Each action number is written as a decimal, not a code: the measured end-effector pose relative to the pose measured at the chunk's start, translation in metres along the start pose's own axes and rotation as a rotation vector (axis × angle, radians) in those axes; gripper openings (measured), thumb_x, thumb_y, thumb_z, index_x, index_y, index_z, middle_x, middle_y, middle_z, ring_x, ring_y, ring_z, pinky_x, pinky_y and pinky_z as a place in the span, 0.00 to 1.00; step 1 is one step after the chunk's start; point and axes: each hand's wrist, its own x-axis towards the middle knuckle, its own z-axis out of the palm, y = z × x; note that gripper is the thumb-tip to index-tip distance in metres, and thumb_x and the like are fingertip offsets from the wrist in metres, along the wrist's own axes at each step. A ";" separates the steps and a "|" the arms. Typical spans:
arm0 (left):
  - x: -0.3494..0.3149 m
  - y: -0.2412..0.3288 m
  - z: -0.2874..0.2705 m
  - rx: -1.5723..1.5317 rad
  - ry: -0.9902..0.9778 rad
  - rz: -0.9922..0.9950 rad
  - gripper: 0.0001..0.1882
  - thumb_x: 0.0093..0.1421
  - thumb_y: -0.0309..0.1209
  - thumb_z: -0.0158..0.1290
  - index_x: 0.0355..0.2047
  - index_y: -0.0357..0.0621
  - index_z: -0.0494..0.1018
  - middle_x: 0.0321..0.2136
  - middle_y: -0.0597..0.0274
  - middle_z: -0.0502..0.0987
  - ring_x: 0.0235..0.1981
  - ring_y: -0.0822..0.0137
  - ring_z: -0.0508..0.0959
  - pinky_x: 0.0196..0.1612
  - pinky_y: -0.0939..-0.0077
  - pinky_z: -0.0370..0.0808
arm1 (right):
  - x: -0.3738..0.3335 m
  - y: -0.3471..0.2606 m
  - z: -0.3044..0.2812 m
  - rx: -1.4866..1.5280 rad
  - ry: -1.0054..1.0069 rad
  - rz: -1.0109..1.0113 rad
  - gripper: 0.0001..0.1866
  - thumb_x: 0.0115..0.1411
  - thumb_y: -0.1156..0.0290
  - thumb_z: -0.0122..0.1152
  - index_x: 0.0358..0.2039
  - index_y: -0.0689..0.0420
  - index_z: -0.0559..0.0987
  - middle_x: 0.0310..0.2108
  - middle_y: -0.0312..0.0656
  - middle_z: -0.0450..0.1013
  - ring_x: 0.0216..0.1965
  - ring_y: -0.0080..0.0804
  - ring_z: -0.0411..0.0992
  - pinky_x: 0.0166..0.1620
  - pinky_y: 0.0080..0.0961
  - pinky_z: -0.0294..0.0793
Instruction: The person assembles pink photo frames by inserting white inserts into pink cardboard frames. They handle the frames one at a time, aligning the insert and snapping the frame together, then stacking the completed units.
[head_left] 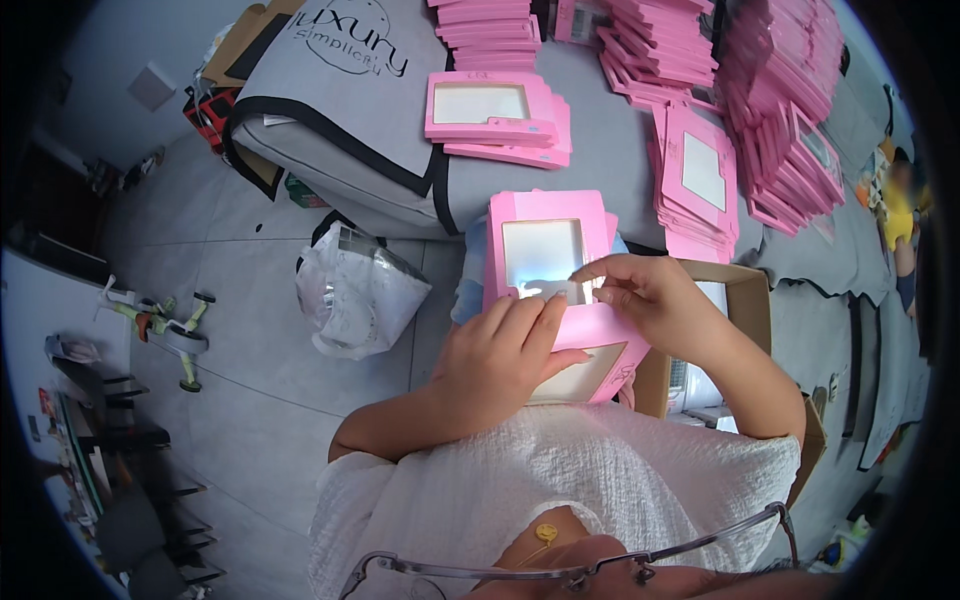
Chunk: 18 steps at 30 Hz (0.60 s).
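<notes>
A pink flat frame (495, 235) with a pale, shiny window lies in front of me, on top of other pink pieces. My left hand (505, 345) grips its near end, fingers on the lower edge of the window and thumb stretched below. My right hand (645, 300) is bent over the window's near right corner with its fingertips drawn together. A small whitish bit shows between the two hands' fingertips; whether it is held is too small to tell. Nearer my lap, a second pink frame (625, 365) with a cream window is tilted and partly hidden under my left hand.
Several stacks of pink frames stand on the grey sofa: a small stack (490, 105), a middle stack (697, 180) and a tall leaning one (785, 110). An open cardboard box (740, 300) is at my right. A plastic bag (355, 290) and a child's tricycle (170, 325) are on the floor.
</notes>
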 end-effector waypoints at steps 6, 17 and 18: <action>-0.001 -0.007 0.002 0.036 -0.041 0.007 0.21 0.41 0.42 0.65 0.30 0.42 0.72 0.21 0.65 0.70 0.21 0.68 0.73 0.21 0.77 0.69 | -0.003 0.003 -0.002 -0.533 0.239 -0.666 0.17 0.47 0.64 0.64 0.38 0.55 0.79 0.35 0.39 0.69 0.36 0.37 0.67 0.38 0.34 0.66; 0.004 -0.030 -0.003 -0.210 -0.445 -0.132 0.21 0.48 0.47 0.61 0.17 0.44 0.70 0.12 0.59 0.70 0.15 0.59 0.73 0.18 0.68 0.68 | -0.037 0.015 -0.018 -0.702 0.095 -0.432 0.20 0.46 0.59 0.64 0.37 0.58 0.79 0.27 0.38 0.71 0.31 0.36 0.70 0.38 0.31 0.65; 0.005 -0.031 -0.003 -0.214 -0.485 -0.151 0.21 0.48 0.47 0.61 0.17 0.43 0.70 0.12 0.58 0.71 0.15 0.59 0.73 0.19 0.67 0.68 | -0.037 0.016 -0.018 -0.703 0.124 -0.439 0.21 0.46 0.60 0.64 0.39 0.58 0.78 0.28 0.39 0.71 0.31 0.37 0.70 0.38 0.31 0.66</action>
